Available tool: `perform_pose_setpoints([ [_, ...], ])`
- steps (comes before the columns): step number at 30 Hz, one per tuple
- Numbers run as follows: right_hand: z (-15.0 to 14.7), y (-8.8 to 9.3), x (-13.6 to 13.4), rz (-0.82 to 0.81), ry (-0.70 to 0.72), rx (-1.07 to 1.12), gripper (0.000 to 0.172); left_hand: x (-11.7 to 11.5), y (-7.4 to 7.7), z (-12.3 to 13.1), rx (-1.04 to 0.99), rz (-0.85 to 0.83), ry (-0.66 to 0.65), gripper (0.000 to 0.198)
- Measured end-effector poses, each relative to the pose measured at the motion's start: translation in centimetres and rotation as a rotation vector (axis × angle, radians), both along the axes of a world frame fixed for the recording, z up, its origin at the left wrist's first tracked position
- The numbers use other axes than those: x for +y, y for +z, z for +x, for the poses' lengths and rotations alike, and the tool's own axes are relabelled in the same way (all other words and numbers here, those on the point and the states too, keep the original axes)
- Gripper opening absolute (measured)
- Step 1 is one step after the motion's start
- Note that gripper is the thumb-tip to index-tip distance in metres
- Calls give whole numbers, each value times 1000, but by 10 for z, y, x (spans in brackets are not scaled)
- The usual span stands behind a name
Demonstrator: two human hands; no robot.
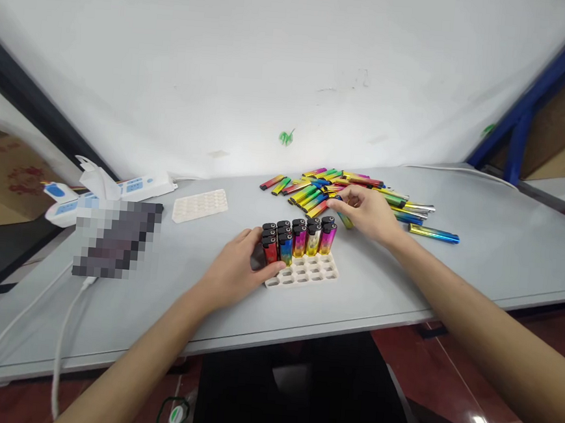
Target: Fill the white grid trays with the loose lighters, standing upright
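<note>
Head view: the grip of the right hand (368, 212) is nearly closed, thumb and fingers pinching a tilted gold-green lighter (345, 221) just beside the upright lighters (300, 240) in a cream holed tray (327, 275). The grip of the left hand (232, 266) is half-closed, curved round the left end of those lighters, thumb at the front; whether it clasps them I cannot tell. Behind the right hand lies a pile of metallic lighters (308, 194). Leftward on the grey table (385, 278) are a second tray (201, 206) and a power strip (140, 186).
</note>
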State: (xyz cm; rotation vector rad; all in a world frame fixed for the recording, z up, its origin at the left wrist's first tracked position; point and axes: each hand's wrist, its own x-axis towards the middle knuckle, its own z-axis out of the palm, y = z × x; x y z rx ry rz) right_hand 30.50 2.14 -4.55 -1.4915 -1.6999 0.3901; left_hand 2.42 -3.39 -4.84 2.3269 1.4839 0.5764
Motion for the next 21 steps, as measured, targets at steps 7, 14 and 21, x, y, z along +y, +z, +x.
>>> perform_pose_setpoints([
  [7, 9, 2, -1, 118, -34, 37, 31, 1, -2, -1, -26, 0, -32, 46],
  [14, -7, 54, -76, 506, -78, 218, 19, 2, -3, 0, -24, 2, -37, 52],
  [21, -52, 44, -98, 320, 178, -274, 20, 3, -4, -1, -34, 25, -73, 42],
])
